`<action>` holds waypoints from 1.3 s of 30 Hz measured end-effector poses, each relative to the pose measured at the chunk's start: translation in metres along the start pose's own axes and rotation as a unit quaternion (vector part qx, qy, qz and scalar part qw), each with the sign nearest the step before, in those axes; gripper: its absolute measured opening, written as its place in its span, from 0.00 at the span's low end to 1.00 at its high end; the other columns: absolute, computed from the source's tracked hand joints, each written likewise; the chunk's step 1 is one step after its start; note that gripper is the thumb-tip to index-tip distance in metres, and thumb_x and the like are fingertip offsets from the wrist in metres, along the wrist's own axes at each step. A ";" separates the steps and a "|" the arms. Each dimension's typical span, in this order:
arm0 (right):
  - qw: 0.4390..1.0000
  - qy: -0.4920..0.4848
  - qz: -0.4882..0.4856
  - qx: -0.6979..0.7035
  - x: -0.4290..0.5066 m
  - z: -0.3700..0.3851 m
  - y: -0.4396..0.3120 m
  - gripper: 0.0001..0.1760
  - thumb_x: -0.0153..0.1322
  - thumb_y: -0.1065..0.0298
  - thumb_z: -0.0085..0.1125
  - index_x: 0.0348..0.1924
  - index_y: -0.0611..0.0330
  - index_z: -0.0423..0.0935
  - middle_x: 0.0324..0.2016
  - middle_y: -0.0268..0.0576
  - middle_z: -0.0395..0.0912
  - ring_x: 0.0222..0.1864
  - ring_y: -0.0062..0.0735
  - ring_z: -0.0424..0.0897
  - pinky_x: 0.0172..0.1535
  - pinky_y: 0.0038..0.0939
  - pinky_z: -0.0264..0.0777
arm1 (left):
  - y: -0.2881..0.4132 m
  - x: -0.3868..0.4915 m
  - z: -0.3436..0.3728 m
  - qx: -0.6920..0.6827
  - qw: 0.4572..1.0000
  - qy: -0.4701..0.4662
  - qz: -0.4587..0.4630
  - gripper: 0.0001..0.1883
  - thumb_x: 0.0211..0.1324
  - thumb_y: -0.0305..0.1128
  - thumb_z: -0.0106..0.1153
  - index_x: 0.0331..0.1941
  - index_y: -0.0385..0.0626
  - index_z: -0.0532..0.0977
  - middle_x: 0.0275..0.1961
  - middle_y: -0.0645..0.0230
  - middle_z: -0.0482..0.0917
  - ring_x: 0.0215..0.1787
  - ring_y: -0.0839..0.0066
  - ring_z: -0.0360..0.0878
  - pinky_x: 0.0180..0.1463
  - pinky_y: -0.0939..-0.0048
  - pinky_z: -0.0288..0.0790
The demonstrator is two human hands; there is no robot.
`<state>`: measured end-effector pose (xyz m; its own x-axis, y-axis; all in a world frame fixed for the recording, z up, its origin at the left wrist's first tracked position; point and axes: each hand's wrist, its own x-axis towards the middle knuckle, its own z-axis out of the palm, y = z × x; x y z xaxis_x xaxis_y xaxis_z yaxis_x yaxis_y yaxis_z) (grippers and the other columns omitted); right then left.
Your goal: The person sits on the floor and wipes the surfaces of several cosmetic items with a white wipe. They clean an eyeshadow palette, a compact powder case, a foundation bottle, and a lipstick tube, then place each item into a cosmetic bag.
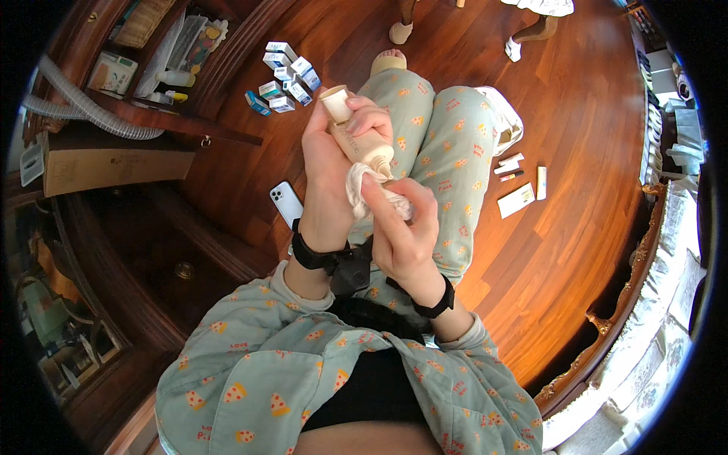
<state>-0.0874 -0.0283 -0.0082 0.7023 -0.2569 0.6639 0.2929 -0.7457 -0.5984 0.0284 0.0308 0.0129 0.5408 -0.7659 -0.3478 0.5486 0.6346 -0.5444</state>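
Observation:
My left hand (330, 159) is wrapped around a beige cosmetic tube (361, 139), which lies tilted with its open threaded neck towards my right hand. A wide round cap or end piece (336, 105) shows at the tube's far end, by my left fingers. Between thumb and fingers, my right hand (404, 227) pinches a crumpled white cloth or tissue (358, 190) against the neck. Part of the cloth is hidden by my fingers. Both hands are above my lap.
Several small boxes (283, 102) stand on the wooden floor at the upper left, beside an open cabinet drawer (187, 128). A smartphone (286, 202) lies left of my wrist. Small cosmetic packages (516, 200) and a white bag (509, 122) lie right of my legs.

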 end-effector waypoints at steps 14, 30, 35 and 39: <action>0.960 -0.014 -0.257 -0.110 0.021 -0.036 0.060 0.27 0.49 0.70 0.63 0.42 0.35 0.80 0.35 0.27 0.65 0.37 0.28 0.65 0.38 0.28 0.64 | -0.010 0.005 -0.014 -0.006 0.998 0.037 -0.050 0.13 0.57 0.38 0.55 0.25 0.44 0.67 0.22 0.72 0.69 0.20 0.81 0.60 0.25 0.81 0.60; 0.990 -0.005 -0.132 -0.044 0.034 -0.057 0.062 0.20 0.50 0.70 0.63 0.36 0.42 0.84 0.36 0.34 0.64 0.40 0.35 0.66 0.40 0.32 0.65 | -0.020 0.004 -0.017 0.016 0.997 0.007 -0.070 0.16 0.60 0.43 0.52 0.25 0.45 0.67 0.22 0.72 0.68 0.18 0.81 0.59 0.25 0.81 0.60; 0.972 -0.035 -0.211 -0.100 0.031 -0.055 0.063 0.26 0.44 0.70 0.65 0.38 0.38 0.83 0.37 0.30 0.64 0.38 0.33 0.64 0.39 0.31 0.64 | -0.018 0.005 -0.020 0.031 0.997 0.032 -0.056 0.16 0.58 0.41 0.55 0.23 0.44 0.66 0.22 0.73 0.67 0.19 0.83 0.57 0.24 0.81 0.58; 0.970 -0.050 -0.207 -0.121 0.015 -0.053 0.073 0.23 0.49 0.69 0.61 0.39 0.39 0.83 0.38 0.30 0.66 0.38 0.32 0.64 0.40 0.32 0.63 | -0.012 0.010 -0.018 0.027 0.999 0.024 -0.020 0.16 0.59 0.42 0.54 0.23 0.44 0.66 0.22 0.73 0.67 0.19 0.82 0.57 0.24 0.80 0.58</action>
<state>-0.0894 -0.1193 -0.0180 0.6193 0.1469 0.7713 0.4111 -0.8976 -0.1591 0.0161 0.0142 0.0023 0.4874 -0.7935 -0.3643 0.6025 0.6076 -0.5175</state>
